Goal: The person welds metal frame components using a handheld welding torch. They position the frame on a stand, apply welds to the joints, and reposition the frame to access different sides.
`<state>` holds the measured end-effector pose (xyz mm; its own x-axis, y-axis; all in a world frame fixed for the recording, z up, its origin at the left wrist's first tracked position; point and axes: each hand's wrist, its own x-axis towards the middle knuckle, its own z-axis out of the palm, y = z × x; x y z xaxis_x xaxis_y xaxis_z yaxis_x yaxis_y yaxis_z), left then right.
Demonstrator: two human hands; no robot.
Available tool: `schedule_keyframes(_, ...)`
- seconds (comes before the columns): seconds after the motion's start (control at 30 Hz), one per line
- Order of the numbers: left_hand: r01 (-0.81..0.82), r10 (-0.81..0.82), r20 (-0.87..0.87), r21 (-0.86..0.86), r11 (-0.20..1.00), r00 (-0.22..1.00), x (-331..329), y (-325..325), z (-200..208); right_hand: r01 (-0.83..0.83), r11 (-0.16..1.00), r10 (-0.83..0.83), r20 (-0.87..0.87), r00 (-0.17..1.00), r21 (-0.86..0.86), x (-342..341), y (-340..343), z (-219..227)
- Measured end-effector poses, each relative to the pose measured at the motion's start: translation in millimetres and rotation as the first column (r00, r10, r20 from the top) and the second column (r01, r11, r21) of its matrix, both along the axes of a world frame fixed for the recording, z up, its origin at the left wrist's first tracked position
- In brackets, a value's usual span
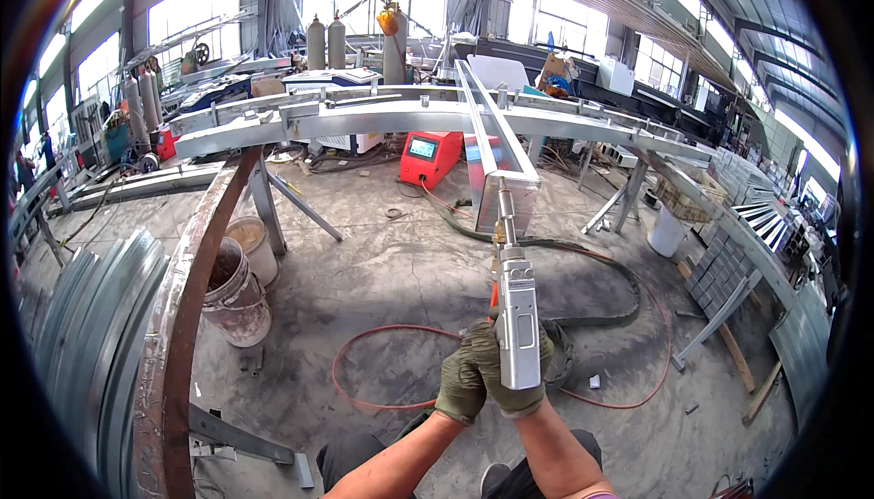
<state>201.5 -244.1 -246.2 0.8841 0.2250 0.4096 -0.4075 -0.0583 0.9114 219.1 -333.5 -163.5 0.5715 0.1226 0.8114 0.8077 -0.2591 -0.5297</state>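
stained workshop floor (355,271) spreads beneath gloved hands (462,376) holding a silver tool (520,321).

Boxy silver torch (520,326), aimed forward

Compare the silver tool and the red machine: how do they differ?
The silver tool is long and slender; the red machine is boxy. The right hand holds the silver tool; the red machine stands on the floor. The red machine shows a lit screen; the silver tool has a narrow nozzle.
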Motion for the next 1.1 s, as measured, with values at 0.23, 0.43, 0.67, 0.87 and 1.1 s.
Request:
schedule_keyframes(0.23, 0.026, -0.027, 0.003, -0.274, 0.961, 1.0, 5, -2, -12, 0.085, 0.994, -0.078, 0.097, 0.992, -0.07, 2, 7, 13)
schedule_keyframes(0.43, 0.037, -0.053, -0.073, -0.201, 0.979, 0.996, 4, 2, -16, 0.105, 0.994, -0.1, 0.122, 0.987, -0.036, 5, 10, 9)
schedule_keyframes(0.67, 0.02, -0.023, -0.017, -0.147, 0.989, 1.0, 8, 8, -33, 0.105, 0.994, -0.097, 0.187, 0.978, -0.038, 4, 14, 9)
schedule_keyframes(0.87, -0.011, 0.013, -0.064, 0.034, 0.999, 0.998, 4, 12, -22, 0.107, 0.994, -0.102, 0.171, 0.98, -0.019, 3, 15, 6)
schedule_keyframes(1.1, -0.005, 0.004, -0.035, -0.024, 1.0, 0.999, 1, 16, -20, 0.134, 0.987, -0.117, 0.181, 0.976, -0.085, -6, 18, 22)
